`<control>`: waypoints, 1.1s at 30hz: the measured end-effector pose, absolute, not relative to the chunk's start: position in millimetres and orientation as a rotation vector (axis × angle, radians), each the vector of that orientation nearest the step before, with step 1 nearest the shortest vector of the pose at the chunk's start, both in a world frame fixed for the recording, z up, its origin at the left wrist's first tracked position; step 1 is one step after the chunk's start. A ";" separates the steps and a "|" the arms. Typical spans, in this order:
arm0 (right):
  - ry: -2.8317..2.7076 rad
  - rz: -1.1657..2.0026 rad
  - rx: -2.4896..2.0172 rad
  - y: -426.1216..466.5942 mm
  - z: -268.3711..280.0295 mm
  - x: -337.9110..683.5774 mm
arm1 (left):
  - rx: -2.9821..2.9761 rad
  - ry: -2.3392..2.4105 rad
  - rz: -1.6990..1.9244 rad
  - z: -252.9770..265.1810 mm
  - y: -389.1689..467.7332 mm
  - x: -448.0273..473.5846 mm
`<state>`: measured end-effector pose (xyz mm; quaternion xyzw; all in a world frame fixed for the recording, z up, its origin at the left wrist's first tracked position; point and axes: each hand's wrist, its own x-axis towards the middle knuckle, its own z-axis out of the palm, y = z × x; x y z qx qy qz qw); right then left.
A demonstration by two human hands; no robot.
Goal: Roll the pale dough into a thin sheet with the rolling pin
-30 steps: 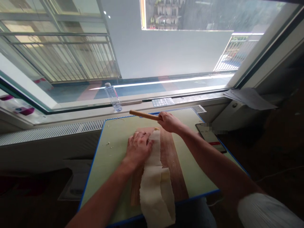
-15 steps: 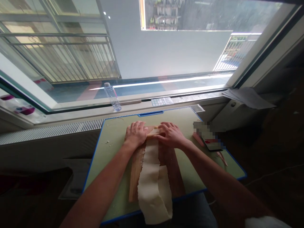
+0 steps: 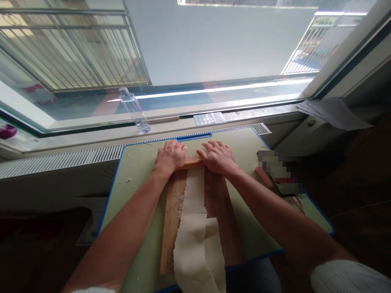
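left hand [image 3: 171,154] part-curled over rolling pin [image 3: 192,164], grip hidden; right hand [image 3: 217,157], fingers spread, across opposite end. dough strip [image 3: 194,191]: from rolling pin lengthwise down wooden board [image 3: 171,228]. likely soft, tear-prone; support from below, avoiding ragged edges.

Light wooden rolling pin [image 3: 192,164]'s sitting crosswise on the far end of a long, pale dough strip [image 3: 194,195], kinda ragged-edged, doubled up nearer in.

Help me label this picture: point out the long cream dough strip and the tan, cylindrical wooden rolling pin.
Long cream dough strip [image 3: 192,228], head view: middle stretch.
Tan, cylindrical wooden rolling pin [image 3: 191,164], head view: exposed middle.
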<state>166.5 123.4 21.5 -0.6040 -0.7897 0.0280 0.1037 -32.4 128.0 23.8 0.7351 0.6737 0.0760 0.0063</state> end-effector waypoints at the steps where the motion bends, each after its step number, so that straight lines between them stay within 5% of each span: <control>1: -2.333 0.115 -1.790 128.0 22.9 165.9 | 2.300 2.113 0.229 24.0 131.6 -32.8; 17: -2.225 -0.024 -1.849 81.4 17.5 166.0 | 2.296 2.251 0.418 26.5 77.3 -20.5; 33: -2.308 0.177 -1.878 126.6 32.8 161.1 | 2.090 2.199 0.070 28.9 132.7 -27.7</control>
